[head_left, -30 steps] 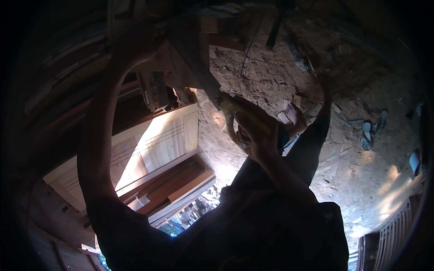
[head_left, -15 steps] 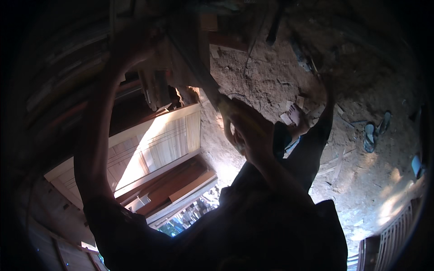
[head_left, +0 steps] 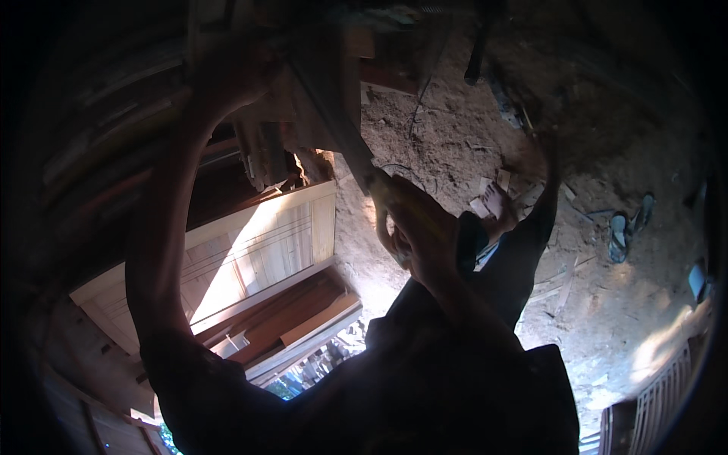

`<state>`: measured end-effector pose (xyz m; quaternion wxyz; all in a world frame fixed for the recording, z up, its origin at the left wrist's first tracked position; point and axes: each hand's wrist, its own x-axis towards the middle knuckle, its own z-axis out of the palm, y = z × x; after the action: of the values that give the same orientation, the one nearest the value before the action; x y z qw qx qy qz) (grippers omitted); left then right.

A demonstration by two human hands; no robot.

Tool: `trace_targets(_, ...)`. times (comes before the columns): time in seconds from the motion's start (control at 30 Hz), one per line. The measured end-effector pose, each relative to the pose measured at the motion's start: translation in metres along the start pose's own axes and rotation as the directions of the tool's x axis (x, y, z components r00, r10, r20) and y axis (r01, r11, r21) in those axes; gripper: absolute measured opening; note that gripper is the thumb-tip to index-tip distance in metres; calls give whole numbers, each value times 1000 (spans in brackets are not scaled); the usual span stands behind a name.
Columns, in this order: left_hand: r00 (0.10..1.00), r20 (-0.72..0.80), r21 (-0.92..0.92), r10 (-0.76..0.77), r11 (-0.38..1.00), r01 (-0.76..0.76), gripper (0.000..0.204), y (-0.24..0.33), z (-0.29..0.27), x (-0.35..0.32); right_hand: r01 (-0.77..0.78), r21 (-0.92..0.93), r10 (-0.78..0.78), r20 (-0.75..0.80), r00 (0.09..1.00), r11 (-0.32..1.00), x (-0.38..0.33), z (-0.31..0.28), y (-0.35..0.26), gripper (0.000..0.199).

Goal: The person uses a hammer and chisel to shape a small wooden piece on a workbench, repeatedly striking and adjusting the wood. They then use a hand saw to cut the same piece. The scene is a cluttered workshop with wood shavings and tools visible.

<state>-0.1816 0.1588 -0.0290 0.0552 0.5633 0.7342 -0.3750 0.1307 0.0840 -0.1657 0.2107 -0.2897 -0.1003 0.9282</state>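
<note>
My right hand (head_left: 425, 231) is closed around the handle of what looks like a handsaw, with some yellow on the handle. Its long, narrow dark blade (head_left: 334, 114) slants away to the upper left, along a dim brown wooden board (head_left: 307, 102). My left hand (head_left: 258, 76) reaches up to the far end of the blade, by the wood. Deep shadow hides its fingers, so whether it grips the board cannot be made out.
A pale panelled wooden door (head_left: 262, 246) lies at the left, crossed by a sunlit strip. Reddish planks (head_left: 303, 311) are stacked below it. Sandy ground (head_left: 455, 121) with wood scraps spreads to the right, where a pair of sandals (head_left: 619, 236) lies. A bare foot (head_left: 497, 201) rests nearby.
The whole view has shifted slightly. My left hand and the far end of the blade sit a little further right; my right hand keeps its grip on the handle.
</note>
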Motion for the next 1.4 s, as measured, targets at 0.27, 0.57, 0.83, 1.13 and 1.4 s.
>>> trace_targets(0.27,1000,11,-117,-28,993,29,40,-3,4,4,154,-218,-146,52,988,964,1,-2,4,43)
trace_targets(0.57,987,-142,-62,71,995,-81,42,-5,8,2,247,-52,-244,57,968,968,-2,-1,4,45)
trace_targets(0.83,999,27,-13,-20,1000,20,41,1,3,0,-85,-3,85,-24,996,996,5,9,-9,44)
trace_targets(1.13,999,-11,1,31,1000,-31,40,-1,5,2,311,-576,-305,111,946,756,-2,-2,4,42)
trace_targets(1.4,997,-74,-69,-22,997,17,37,1,6,-3,260,-517,-215,146,966,816,-9,-10,1,38)
